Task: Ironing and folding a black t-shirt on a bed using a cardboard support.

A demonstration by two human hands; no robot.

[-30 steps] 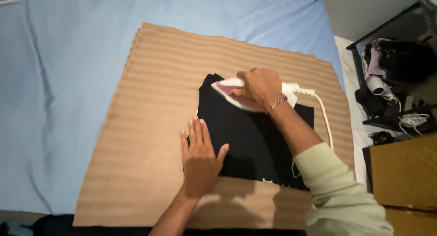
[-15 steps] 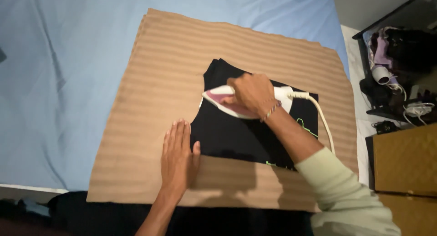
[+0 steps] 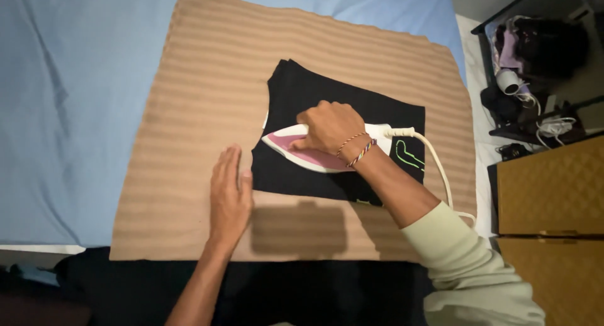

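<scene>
- The iron [image 3: 318, 151], white with a pink body, lies flat on a folded black garment [image 3: 333, 121] near the middle of the head view, its pointed nose toward the left and its heel toward the right.
- The right hand [image 3: 330, 126] is clenched over the iron's handle from above, fingers wrapped round it; a braided wristband sits on that wrist and a pale green sleeve covers the forearm lower down.
- A white cord [image 3: 437, 169] leaves the iron's heel, curves down past the right arm and runs off toward the right edge of the cloth.
- The left hand [image 3: 228, 197] lies released and flat, palm down, fingers together and pointing away from the person, on the tan striped cloth [image 3: 189, 112] just beside the garment's lower left edge, holding nothing.
- The garment shows bright green markings near its right end, partly hidden by the right forearm.
- The tan cloth is spread over a light blue sheet [image 3: 75, 99] that covers the surface to the left and above.
- At the right stand a wooden cabinet [image 3: 550, 194] and, above it, a dark shelf with clothes and cables [image 3: 535, 55].
</scene>
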